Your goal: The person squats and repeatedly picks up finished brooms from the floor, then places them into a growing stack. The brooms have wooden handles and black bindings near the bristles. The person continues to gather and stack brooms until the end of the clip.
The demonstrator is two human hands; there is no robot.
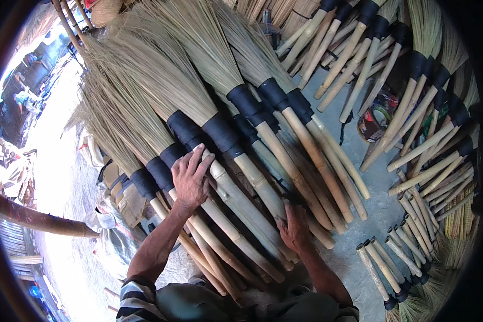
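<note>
Bamboo broom handles [263, 188] under both flat, open-fingered hands' grip.

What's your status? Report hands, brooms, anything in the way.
Left hand flat on the broom handles, by the black bindings. Right hand resting on the handle ends. More brooms stacked to the right; nothing between the hands.

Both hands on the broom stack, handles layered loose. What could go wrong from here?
1. The left hand lies flat on round bamboo handles stacked in layers; they may roll or slide apart under pressure.
2. The right hand sits low among the handle ends, where shifting poles could pinch its fingers.
3. A small container stands on the floor close to the neighbouring brooms; a sliding handle might knock it.
</note>
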